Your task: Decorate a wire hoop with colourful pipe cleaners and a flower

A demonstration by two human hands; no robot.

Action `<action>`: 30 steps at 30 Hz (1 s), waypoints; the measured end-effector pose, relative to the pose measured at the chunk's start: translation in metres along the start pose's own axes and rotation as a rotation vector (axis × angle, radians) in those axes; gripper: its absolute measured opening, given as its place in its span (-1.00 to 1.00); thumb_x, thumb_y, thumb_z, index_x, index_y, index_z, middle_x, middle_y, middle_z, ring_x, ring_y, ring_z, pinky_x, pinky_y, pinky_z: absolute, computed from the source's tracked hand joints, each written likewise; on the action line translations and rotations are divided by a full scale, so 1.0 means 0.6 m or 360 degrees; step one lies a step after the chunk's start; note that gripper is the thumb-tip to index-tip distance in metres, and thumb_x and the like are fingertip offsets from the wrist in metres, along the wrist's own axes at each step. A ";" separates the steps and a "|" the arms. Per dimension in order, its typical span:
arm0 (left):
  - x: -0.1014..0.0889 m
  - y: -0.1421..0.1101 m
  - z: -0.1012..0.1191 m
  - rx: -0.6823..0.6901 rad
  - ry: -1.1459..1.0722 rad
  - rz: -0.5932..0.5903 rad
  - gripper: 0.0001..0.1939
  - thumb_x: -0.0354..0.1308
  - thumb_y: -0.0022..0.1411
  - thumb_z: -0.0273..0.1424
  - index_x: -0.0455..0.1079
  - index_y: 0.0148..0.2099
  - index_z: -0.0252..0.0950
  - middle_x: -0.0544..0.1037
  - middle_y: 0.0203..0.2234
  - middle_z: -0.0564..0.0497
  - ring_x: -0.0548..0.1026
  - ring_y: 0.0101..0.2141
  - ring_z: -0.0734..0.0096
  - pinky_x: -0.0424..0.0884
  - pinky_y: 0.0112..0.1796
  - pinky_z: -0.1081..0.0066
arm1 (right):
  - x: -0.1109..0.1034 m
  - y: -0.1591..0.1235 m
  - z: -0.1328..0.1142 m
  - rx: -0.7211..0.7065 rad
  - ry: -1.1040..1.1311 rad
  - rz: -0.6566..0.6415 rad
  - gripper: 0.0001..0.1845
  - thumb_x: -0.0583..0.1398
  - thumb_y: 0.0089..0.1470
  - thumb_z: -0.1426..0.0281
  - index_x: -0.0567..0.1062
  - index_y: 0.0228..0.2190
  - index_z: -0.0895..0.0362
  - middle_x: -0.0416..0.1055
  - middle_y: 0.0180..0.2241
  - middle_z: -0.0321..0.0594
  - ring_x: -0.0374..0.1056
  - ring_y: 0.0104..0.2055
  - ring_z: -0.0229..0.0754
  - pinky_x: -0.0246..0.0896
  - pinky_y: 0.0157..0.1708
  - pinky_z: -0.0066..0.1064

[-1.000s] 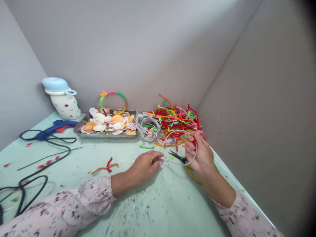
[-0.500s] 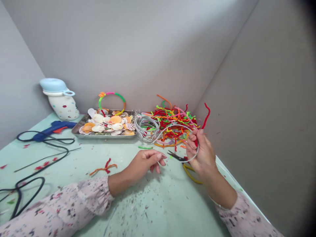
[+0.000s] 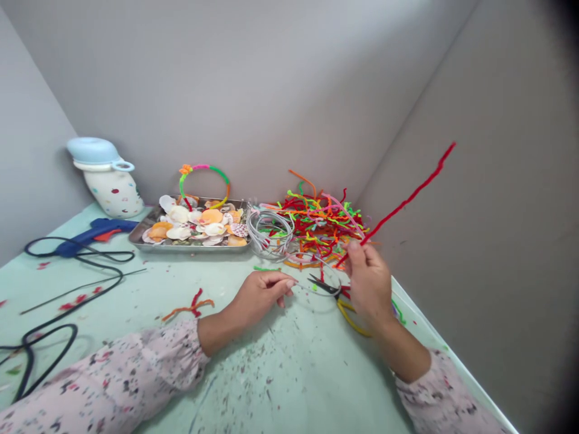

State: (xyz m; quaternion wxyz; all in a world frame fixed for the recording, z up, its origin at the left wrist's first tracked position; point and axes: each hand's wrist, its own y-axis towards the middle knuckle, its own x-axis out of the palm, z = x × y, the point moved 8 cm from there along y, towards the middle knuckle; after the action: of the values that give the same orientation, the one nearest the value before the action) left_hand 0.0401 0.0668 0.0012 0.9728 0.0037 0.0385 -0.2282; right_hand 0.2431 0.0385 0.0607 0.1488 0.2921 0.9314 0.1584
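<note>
My right hand (image 3: pixel 371 286) is closed on a long red pipe cleaner (image 3: pixel 409 198), which slants up to the right with a short end below the fingers. My left hand (image 3: pixel 260 296) pinches the end of a thin grey wire (image 3: pixel 323 294) between thumb and fingers. That wire curves toward the right hand and back to a loose grey wire coil (image 3: pixel 252 236) on the table. Scissors (image 3: pixel 349 319) with yellow-and-red handles lie beside my right hand, partly hidden by it. Behind is a tangled pile of colourful pipe cleaners (image 3: pixel 312 226).
A metal tray (image 3: pixel 194 252) holds several seashells, with a colourful pipe-cleaner ring (image 3: pixel 219 174) standing in it. To the left are a blue glue gun (image 3: pixel 97 234), its black cord (image 3: pixel 120 276) and a bottle (image 3: pixel 115 196). An orange-and-red pipe-cleaner piece (image 3: pixel 192 307) lies near my left wrist. Walls border the table.
The red pipe cleaner now stretches far up and right from my right hand. The grey wire has left the right hand, and my left fingers have closed on its end.
</note>
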 end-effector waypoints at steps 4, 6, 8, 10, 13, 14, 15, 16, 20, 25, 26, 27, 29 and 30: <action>0.000 -0.002 0.004 -0.0017 -0.0037 0.0038 -0.82 0.20 0.05 -0.31 0.52 -0.37 -0.33 0.49 -0.56 0.06 0.33 -0.61 0.56 0.23 -0.55 0.52 | 0.064 -0.046 -0.003 0.0054 0.0065 -0.0512 -0.70 0.13 0.10 0.13 0.46 -0.41 0.10 0.27 -0.62 -0.37 0.16 -0.56 -0.29 0.08 -0.54 -0.47; 0.001 -0.003 0.005 -0.0020 -0.0059 0.0033 -0.84 0.20 0.05 -0.33 0.50 -0.39 -0.34 0.48 -0.58 0.07 0.34 -0.60 0.56 0.22 -0.56 0.53 | 0.086 -0.064 0.003 0.0095 0.0120 -0.0663 -0.71 0.13 0.10 0.15 0.47 -0.38 0.11 0.34 -0.59 -0.33 0.22 -0.54 -0.28 0.13 -0.52 -0.47; 0.001 -0.003 0.003 -0.0034 -0.0098 0.0023 -0.84 0.21 0.05 -0.33 0.48 -0.37 -0.34 0.48 -0.57 0.06 0.38 -0.60 0.55 0.20 -0.58 0.54 | 0.096 -0.072 0.011 0.0143 0.0205 -0.0709 -0.72 0.14 0.09 0.16 0.47 -0.35 0.11 0.42 -0.49 -0.28 0.27 -0.52 -0.27 0.19 -0.51 -0.46; 0.002 -0.003 -0.003 -0.0069 -0.0138 0.0009 -0.83 0.22 0.04 -0.33 0.46 -0.35 -0.35 0.50 -0.57 0.05 0.42 -0.58 0.52 0.20 -0.58 0.54 | 0.097 -0.072 0.017 0.0173 0.0274 -0.0676 -0.74 0.17 0.07 0.17 0.46 -0.31 0.10 0.46 -0.39 -0.25 0.33 -0.49 -0.26 0.25 -0.46 -0.43; 0.004 0.000 -0.010 -0.0107 -0.0196 -0.0010 -0.80 0.24 0.03 -0.33 0.43 -0.31 -0.35 0.51 -0.59 0.04 0.45 -0.56 0.49 0.22 -0.57 0.54 | 0.091 -0.069 0.019 0.0162 0.0334 -0.0591 -0.77 0.18 0.06 0.20 0.45 -0.30 0.09 0.48 -0.34 -0.24 0.38 -0.43 -0.23 0.31 -0.38 -0.40; 0.005 0.001 -0.011 -0.0109 -0.0218 -0.0015 -0.79 0.24 0.03 -0.33 0.42 -0.30 -0.36 0.51 -0.58 0.03 0.45 -0.55 0.48 0.23 -0.57 0.54 | 0.090 -0.069 0.019 0.0158 0.0348 -0.0577 -0.78 0.19 0.06 0.21 0.44 -0.29 0.08 0.48 -0.34 -0.23 0.39 -0.42 -0.23 0.32 -0.36 -0.39; 0.005 0.001 -0.012 -0.0108 -0.0242 -0.0020 -0.79 0.24 0.03 -0.33 0.42 -0.30 -0.36 0.52 -0.55 0.03 0.46 -0.54 0.48 0.24 -0.56 0.54 | 0.090 -0.069 0.019 0.0155 0.0360 -0.0568 -0.79 0.19 0.06 0.22 0.44 -0.30 0.08 0.48 -0.33 -0.23 0.40 -0.40 -0.22 0.33 -0.35 -0.38; 0.005 0.002 -0.012 -0.0104 -0.0265 -0.0022 -0.79 0.23 0.03 -0.33 0.41 -0.29 -0.36 0.53 -0.53 0.02 0.47 -0.53 0.48 0.24 -0.56 0.55 | 0.090 -0.070 0.019 0.0159 0.0369 -0.0565 -0.79 0.20 0.05 0.23 0.45 -0.30 0.08 0.49 -0.32 -0.22 0.40 -0.40 -0.22 0.34 -0.34 -0.38; 0.006 0.002 -0.014 -0.0109 -0.0307 -0.0019 -0.78 0.24 0.03 -0.33 0.37 -0.29 -0.35 0.52 -0.53 0.03 0.48 -0.54 0.49 0.23 -0.56 0.56 | 0.094 -0.075 0.023 0.0215 0.0406 -0.0562 -0.80 0.24 0.00 0.24 0.46 -0.33 0.08 0.49 -0.25 -0.18 0.41 -0.40 -0.21 0.36 -0.31 -0.34; 0.005 -0.001 -0.012 -0.0126 -0.0367 0.0000 -0.71 0.26 0.01 -0.34 0.29 -0.23 -0.33 0.51 -0.54 0.07 0.47 -0.56 0.52 0.19 -0.59 0.59 | 0.097 -0.079 0.025 0.0198 0.0346 -0.0612 -0.79 0.22 0.02 0.23 0.48 -0.32 0.08 0.48 -0.31 -0.20 0.38 -0.44 -0.22 0.34 -0.38 -0.37; 0.005 -0.001 -0.012 -0.0136 -0.0373 -0.0003 -0.69 0.26 0.01 -0.35 0.28 -0.21 -0.32 0.51 -0.52 0.07 0.47 -0.57 0.53 0.18 -0.60 0.59 | 0.096 -0.079 0.025 0.0171 0.0315 -0.0606 -0.79 0.21 0.03 0.23 0.48 -0.32 0.09 0.47 -0.32 -0.21 0.37 -0.42 -0.21 0.33 -0.39 -0.38; 0.006 -0.002 -0.012 -0.0149 -0.0376 -0.0005 -0.67 0.26 0.01 -0.35 0.27 -0.19 -0.32 0.52 -0.51 0.07 0.46 -0.57 0.54 0.17 -0.61 0.59 | 0.095 -0.079 0.025 0.0135 0.0283 -0.0599 -0.80 0.21 0.03 0.24 0.48 -0.32 0.09 0.47 -0.33 -0.21 0.37 -0.40 -0.21 0.32 -0.38 -0.38; 0.006 -0.002 -0.013 -0.0167 -0.0378 -0.0002 -0.67 0.26 0.00 -0.36 0.27 -0.18 -0.32 0.51 -0.53 0.08 0.45 -0.58 0.55 0.17 -0.61 0.59 | 0.094 -0.080 0.023 0.0054 0.0231 -0.0594 -0.81 0.20 0.05 0.26 0.49 -0.31 0.09 0.46 -0.31 -0.21 0.36 -0.36 -0.20 0.30 -0.35 -0.39; 0.006 -0.002 -0.013 -0.0170 -0.0376 0.0000 -0.69 0.26 0.00 -0.36 0.28 -0.20 -0.33 0.50 -0.54 0.09 0.45 -0.59 0.55 0.17 -0.60 0.59 | 0.094 -0.080 0.021 0.0017 0.0210 -0.0594 -0.82 0.19 0.05 0.27 0.49 -0.31 0.09 0.46 -0.31 -0.21 0.36 -0.34 -0.20 0.29 -0.33 -0.39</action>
State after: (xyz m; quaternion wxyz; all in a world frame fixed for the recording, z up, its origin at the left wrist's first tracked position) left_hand 0.0425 0.0644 -0.0067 0.9694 -0.0750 -0.0644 -0.2248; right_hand 0.1795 0.0370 0.0203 0.1126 0.1040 0.9779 0.1420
